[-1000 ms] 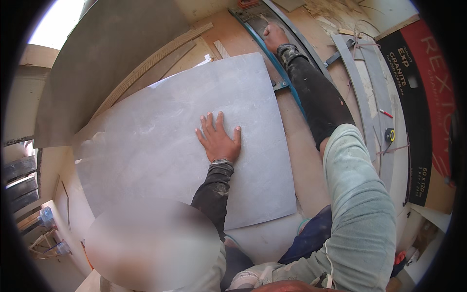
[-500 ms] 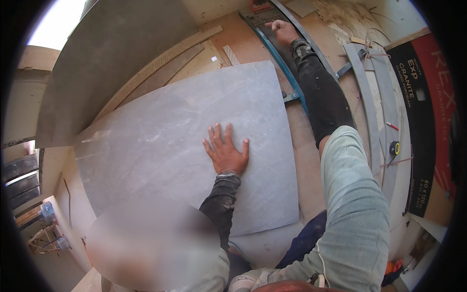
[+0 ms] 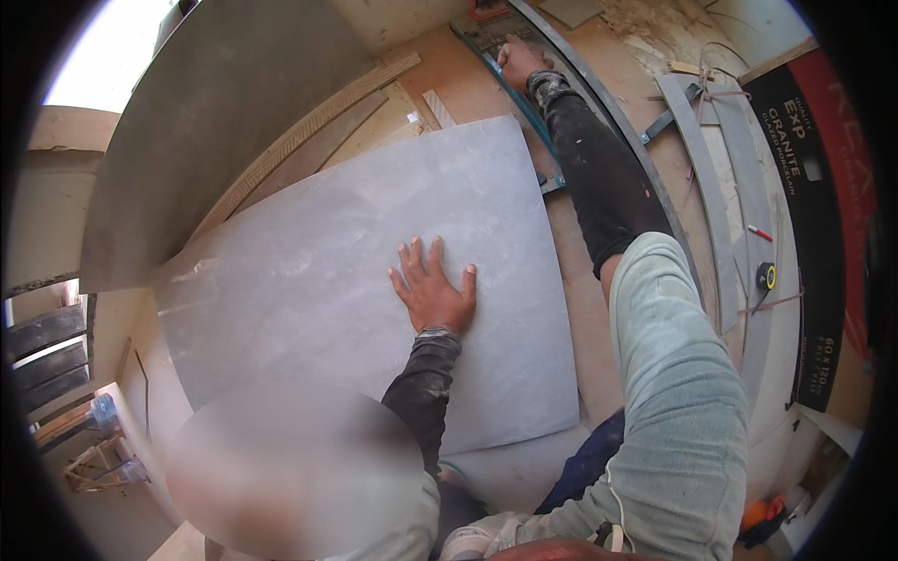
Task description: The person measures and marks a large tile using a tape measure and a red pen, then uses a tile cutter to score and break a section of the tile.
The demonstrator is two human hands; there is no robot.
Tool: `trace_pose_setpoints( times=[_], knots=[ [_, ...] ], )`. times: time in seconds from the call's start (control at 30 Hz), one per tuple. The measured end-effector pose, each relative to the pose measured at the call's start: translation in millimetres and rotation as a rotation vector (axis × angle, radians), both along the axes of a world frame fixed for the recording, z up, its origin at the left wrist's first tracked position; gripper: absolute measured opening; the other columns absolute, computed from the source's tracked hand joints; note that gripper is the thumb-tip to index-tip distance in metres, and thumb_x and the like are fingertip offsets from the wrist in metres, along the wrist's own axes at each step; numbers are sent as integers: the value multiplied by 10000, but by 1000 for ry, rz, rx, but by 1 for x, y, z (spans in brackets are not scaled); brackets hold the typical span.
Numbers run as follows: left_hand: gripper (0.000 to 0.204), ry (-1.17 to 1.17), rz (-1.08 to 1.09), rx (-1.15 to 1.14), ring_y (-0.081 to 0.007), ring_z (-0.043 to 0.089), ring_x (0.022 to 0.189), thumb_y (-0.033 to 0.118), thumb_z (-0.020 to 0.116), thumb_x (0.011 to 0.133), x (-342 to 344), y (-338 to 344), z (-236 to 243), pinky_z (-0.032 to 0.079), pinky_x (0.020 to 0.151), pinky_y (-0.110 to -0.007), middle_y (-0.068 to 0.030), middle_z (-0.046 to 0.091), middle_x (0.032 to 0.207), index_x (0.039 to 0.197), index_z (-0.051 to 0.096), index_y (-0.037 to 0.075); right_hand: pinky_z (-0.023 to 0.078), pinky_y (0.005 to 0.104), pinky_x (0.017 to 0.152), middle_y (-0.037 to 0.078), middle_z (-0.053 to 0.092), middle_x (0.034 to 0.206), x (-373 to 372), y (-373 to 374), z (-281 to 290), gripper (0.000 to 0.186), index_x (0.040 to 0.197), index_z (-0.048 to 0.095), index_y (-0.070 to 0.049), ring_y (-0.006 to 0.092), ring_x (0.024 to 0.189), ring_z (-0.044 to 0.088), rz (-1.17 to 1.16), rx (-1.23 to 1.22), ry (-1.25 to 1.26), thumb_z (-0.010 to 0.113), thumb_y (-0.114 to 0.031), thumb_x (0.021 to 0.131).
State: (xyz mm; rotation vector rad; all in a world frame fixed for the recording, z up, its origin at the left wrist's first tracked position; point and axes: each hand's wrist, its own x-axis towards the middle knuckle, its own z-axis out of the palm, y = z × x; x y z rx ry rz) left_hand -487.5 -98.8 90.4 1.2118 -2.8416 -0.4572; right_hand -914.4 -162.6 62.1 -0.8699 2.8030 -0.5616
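A large grey tile slab (image 3: 355, 262) lies flat in front of me. My left hand (image 3: 435, 294) rests on it, palm down with fingers spread. Beyond the slab's right edge sits a long tool with a blue edge and dark bed (image 3: 485, 39), seemingly a tile cutter. My right hand (image 3: 524, 64) reaches to its far part, fingers curled closed by the blue edge. Whatever those fingers hold, if anything, is hidden. A long grey curved-looking strip (image 3: 599, 79) runs along the right side of my right forearm.
Another big grey panel (image 3: 224, 103) leans at the far left beside wooden strips (image 3: 309, 131). To the right are narrow grey strips (image 3: 697, 187), a red marker (image 3: 760, 233), a tape measure (image 3: 766, 276) and a black-and-red carton (image 3: 795, 215). A blurred round shape (image 3: 299, 467) covers the lower left.
My right hand has shifted slightly left, and its outstretched finger has curled in. The left hand stays flat on the slab. The whole view has turned a little.
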Motion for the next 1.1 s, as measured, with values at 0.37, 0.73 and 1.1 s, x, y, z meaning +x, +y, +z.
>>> trace_pose_setpoints(
  times=[0.37, 0.73, 1.1],
  knots=[
    [703, -2, -13, -20, -331, 85, 1539, 463, 576, 938, -1, 1, -1, 1, 1230, -542, -173, 253, 1580, 1509, 357, 115, 557, 366, 749, 156, 715, 881, 53, 55, 9, 93, 872, 637, -18, 271, 786, 689, 66, -664, -168, 567, -17, 812],
    [691, 36, 3, 16, -310, 85, 1541, 505, 554, 943, 10, -4, -8, -6, 1235, -545, -159, 259, 1577, 1509, 369, 153, 485, 347, 792, 119, 622, 982, 273, 277, 29, 309, 1093, 596, 17, 201, 872, 577, -60, -433, -238, 686, -206, 898],
    [745, 200, -28, -129, -301, 130, 1539, 599, 549, 908, 13, -3, -38, 18, 1234, -543, -155, 296, 1589, 1504, 420, 171, 488, 261, 647, 67, 655, 880, 275, 342, 8, 572, 1119, 619, 45, 113, 744, 594, -312, -286, -930, 577, -509, 981]
  ],
)
